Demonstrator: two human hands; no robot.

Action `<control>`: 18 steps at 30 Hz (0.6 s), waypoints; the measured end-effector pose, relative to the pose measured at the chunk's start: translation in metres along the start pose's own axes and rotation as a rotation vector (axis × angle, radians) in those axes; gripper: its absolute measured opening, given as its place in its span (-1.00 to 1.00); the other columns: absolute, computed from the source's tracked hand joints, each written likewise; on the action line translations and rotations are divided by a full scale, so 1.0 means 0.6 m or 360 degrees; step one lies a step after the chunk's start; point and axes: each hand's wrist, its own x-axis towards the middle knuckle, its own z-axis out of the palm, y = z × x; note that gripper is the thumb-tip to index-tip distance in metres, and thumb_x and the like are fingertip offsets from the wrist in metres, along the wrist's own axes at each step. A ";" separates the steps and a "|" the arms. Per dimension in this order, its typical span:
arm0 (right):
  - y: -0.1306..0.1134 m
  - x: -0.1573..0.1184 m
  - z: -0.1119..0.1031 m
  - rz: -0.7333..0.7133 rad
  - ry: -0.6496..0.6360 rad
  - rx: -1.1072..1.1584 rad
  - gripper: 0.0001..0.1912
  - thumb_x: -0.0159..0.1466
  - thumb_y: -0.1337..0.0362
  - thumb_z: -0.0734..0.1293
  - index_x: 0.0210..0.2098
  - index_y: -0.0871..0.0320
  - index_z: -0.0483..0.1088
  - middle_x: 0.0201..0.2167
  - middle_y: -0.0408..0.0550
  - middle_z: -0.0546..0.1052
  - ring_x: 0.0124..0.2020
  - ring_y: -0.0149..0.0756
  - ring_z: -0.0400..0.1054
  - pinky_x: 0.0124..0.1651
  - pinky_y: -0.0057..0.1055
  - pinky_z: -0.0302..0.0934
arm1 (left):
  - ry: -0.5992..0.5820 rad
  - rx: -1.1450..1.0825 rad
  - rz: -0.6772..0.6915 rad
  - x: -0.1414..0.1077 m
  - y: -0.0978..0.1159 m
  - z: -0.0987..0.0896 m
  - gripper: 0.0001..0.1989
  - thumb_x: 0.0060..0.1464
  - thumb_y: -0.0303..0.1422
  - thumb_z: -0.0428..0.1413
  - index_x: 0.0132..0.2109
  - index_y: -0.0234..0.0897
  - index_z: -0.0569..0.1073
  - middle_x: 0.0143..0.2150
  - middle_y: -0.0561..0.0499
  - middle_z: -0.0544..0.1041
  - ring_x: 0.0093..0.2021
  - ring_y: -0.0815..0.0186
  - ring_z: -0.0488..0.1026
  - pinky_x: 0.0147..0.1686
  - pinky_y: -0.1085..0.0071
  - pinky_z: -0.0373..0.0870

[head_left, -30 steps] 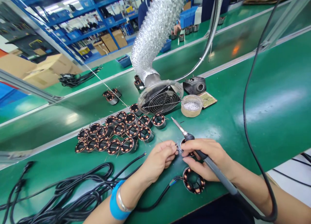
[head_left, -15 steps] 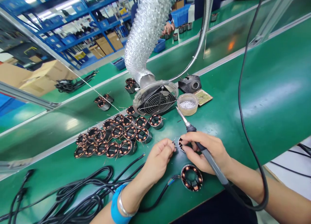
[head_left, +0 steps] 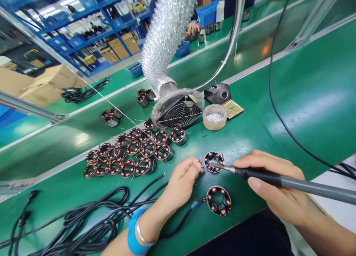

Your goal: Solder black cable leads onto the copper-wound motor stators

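My right hand [head_left: 274,187] grips a soldering iron [head_left: 261,175] by its dark handle. The iron's metal tip reaches left over a copper-wound motor stator [head_left: 214,155]; whether it touches the stator I cannot tell. At that stator's left side, my left hand [head_left: 185,178] is closed, thumb and finger pinching thin wire ends. Below lies a second stator [head_left: 218,200], joined to a black cable [head_left: 182,222] by coloured leads. A blue band and a metal bracelet circle my left wrist.
Several stators [head_left: 134,148] stand grouped at left, with black cables [head_left: 91,219] in front. A fume extractor [head_left: 179,113] hangs behind them. A tub of silvery bits [head_left: 214,117], a sponge tray [head_left: 233,110] and a black holder [head_left: 217,94] stand nearby. Another person's hand [head_left: 193,28] works across the bench.
My right hand has moved right and turned the soldering iron, so its tip now points left over the near stator instead of up. My left hand stays almost in place.
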 end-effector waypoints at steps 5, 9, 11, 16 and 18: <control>0.003 0.000 0.007 0.0006 0.0001 0.0042 -0.77 0.20 0.43 0.26 -0.18 0.14 0.46 -0.48 -0.15 0.46 -0.53 -0.39 0.29 -0.51 -0.42 0.15 | 0.0000 0.0033 0.0004 0.000 -0.001 -0.001 -0.72 0.13 -0.16 0.04 -0.42 -0.26 0.27 -0.58 0.22 0.03 -0.57 0.46 -0.13 -0.58 0.50 -0.13; 0.003 0.000 0.006 0.0004 -0.0002 0.0029 -0.77 0.19 0.44 0.26 -0.19 0.14 0.46 -0.48 -0.14 0.46 -0.53 -0.37 0.29 -0.51 -0.41 0.16 | 0.0000 0.0058 -0.0002 0.000 -0.001 -0.001 -0.71 0.13 -0.14 0.05 -0.42 -0.25 0.27 -0.59 0.22 0.01 -0.57 0.45 -0.13 -0.58 0.50 -0.14; 0.002 0.000 0.004 0.0012 0.0007 0.0035 -0.77 0.20 0.43 0.26 -0.19 0.14 0.46 -0.48 -0.13 0.46 -0.54 -0.37 0.28 -0.52 -0.41 0.15 | 0.0007 0.0060 -0.0009 0.001 -0.001 -0.001 -0.70 0.12 -0.13 0.06 -0.43 -0.25 0.27 -0.59 0.22 0.01 -0.57 0.45 -0.13 -0.57 0.49 -0.14; -0.001 -0.001 0.004 0.0007 0.0013 0.0038 -0.78 0.20 0.42 0.25 -0.19 0.14 0.46 -0.49 -0.13 0.46 -0.55 -0.36 0.28 -0.53 -0.40 0.15 | 0.0012 0.0070 -0.0006 0.001 -0.002 0.000 -0.70 0.12 -0.13 0.06 -0.43 -0.25 0.28 -0.59 0.21 0.01 -0.57 0.44 -0.11 -0.56 0.49 -0.13; -0.001 -0.002 0.005 0.0010 -0.0005 0.0049 -0.78 0.20 0.41 0.25 -0.19 0.13 0.46 -0.50 -0.13 0.46 -0.56 -0.35 0.28 -0.53 -0.39 0.16 | 0.0019 0.0078 0.0002 0.001 -0.002 0.000 -0.70 0.11 -0.13 0.06 -0.43 -0.25 0.28 -0.59 0.21 0.02 -0.56 0.43 -0.10 -0.55 0.49 -0.12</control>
